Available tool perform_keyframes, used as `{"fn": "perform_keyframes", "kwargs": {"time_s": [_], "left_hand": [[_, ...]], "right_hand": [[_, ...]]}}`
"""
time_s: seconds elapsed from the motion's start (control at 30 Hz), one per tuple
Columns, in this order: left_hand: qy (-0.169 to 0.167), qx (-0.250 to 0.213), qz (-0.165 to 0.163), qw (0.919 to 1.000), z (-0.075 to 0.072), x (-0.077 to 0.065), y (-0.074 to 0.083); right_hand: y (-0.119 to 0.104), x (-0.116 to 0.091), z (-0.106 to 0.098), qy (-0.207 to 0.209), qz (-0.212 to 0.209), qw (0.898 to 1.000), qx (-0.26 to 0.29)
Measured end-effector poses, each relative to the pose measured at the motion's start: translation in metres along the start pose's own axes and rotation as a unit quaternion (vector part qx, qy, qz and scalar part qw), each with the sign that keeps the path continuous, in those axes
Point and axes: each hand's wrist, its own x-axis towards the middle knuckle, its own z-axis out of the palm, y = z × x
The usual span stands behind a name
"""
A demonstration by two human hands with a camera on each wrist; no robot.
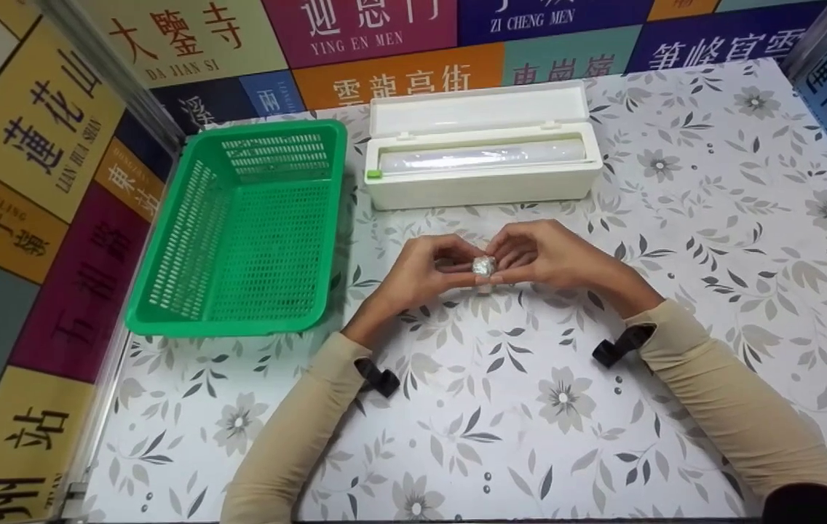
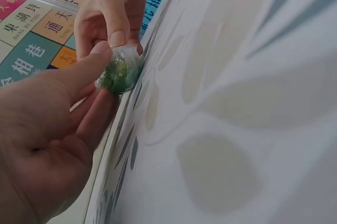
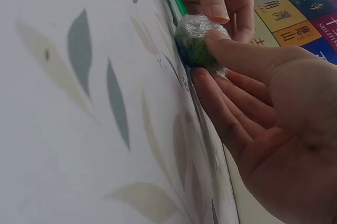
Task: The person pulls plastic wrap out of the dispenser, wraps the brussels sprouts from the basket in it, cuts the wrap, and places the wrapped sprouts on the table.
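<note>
A small round green item wrapped in clear cling film (image 1: pixel 483 266) is held between both hands just above the table. Its film looks crinkled, and in the right wrist view the wrapped item (image 3: pixel 199 45) shows green through it; what lies inside cannot be told. My left hand (image 1: pixel 421 269) pinches it from the left, thumb on the near side. From the right, my right hand (image 1: pixel 548 255) pinches the same item between thumb and fingers. In the left wrist view, both thumbs meet close together at the wrapped item (image 2: pixel 122 71).
Behind the hands stands a white cling film dispenser (image 1: pixel 483 191), lid raised, with a film roll (image 1: pixel 483 156) inside. A green plastic basket (image 1: pixel 337 240) with slotted walls is at the left. Flower-patterned cloth (image 1: pixel 566 444) covers the table. Printed panels (image 1: pixel 392 73) border the back and sides.
</note>
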Motion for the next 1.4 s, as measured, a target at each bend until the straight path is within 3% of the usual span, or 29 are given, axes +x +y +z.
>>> {"fn": "perform_keyframes", "kwargs": {"time_s": [0.17, 0.27, 0.43, 0.6, 0.77, 0.97, 1.07, 1.2, 1.4], "left_hand": [[0.039, 0.079, -0.022, 0.9959, 0.001, -0.003, 0.008], [0.040, 0.093, -0.016, 0.9947, 0.000, -0.004, 0.008], [0.003, 0.066, 0.014, 0.9977, -0.005, -0.004, 0.000], [-0.036, 0.006, 0.019, 0.9991, -0.009, -0.004, -0.008], [-0.036, -0.054, -0.008, 0.9978, -0.006, -0.003, -0.009], [-0.030, -0.018, -0.073, 0.9967, -0.008, -0.005, 0.001], [-0.043, -0.017, -0.126, 0.9910, -0.008, -0.008, 0.010], [-0.061, -0.054, -0.179, 0.9804, -0.006, -0.010, 0.017], [-0.038, -0.055, -0.178, 0.9819, -0.002, -0.009, 0.020]], "right_hand": [[-0.005, -0.001, 0.000, 0.017, 0.008, 1.000, -0.022], [-0.008, -0.002, 0.000, 0.021, -0.013, 0.998, -0.059], [-0.005, -0.002, -0.001, 0.031, -0.043, 0.993, -0.103], [0.003, -0.003, -0.005, 0.031, -0.033, 0.996, -0.077], [0.005, -0.003, -0.005, 0.036, -0.020, 0.998, -0.053], [0.004, -0.001, -0.001, 0.023, -0.015, 1.000, -0.010], [0.003, -0.001, -0.001, 0.016, -0.019, 1.000, 0.003], [0.003, -0.001, -0.001, 0.017, -0.020, 1.000, -0.002], [0.002, -0.002, -0.001, 0.001, -0.025, 1.000, -0.005]]}}
